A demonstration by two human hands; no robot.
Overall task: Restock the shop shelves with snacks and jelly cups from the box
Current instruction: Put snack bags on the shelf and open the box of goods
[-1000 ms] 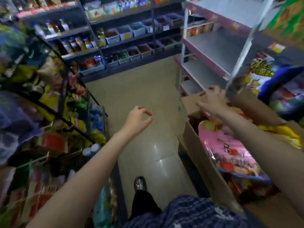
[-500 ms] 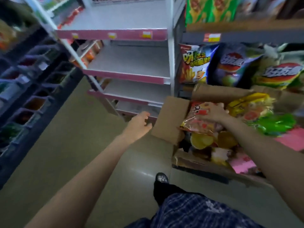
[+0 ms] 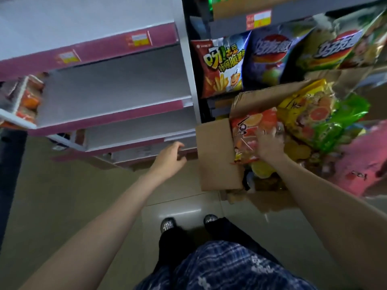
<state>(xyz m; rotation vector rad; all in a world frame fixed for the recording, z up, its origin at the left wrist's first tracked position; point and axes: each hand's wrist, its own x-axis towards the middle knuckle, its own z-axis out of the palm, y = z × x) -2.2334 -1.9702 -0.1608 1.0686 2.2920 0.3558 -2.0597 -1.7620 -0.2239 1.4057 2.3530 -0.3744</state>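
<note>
An open cardboard box (image 3: pixel 217 155) stands on the floor at the right, full of bright bags. My right hand (image 3: pixel 270 145) reaches into it and grips an orange jelly-cup bag (image 3: pixel 251 130) lying on top. Beside that bag lie a yellow bag (image 3: pixel 307 109), a green bag (image 3: pixel 343 120) and a pink bag (image 3: pixel 360 162). My left hand (image 3: pixel 169 158) hangs in the air left of the box, fingers loosely curled, holding nothing. It sits in front of the lowest of the bare grey shelves (image 3: pixel 117 88) with pink edges.
Chip bags (image 3: pixel 224 68) fill the shelf behind the box. A white upright post (image 3: pixel 190 65) divides the two shelf units. Orange packets (image 3: pixel 29 97) sit on a side shelf at far left. My feet (image 3: pixel 188 222) stand on the tiled floor below.
My view has swung right and down toward the box and bare shelves. My right hand has gone from the box flap onto the orange bag. My left hand stays raised.
</note>
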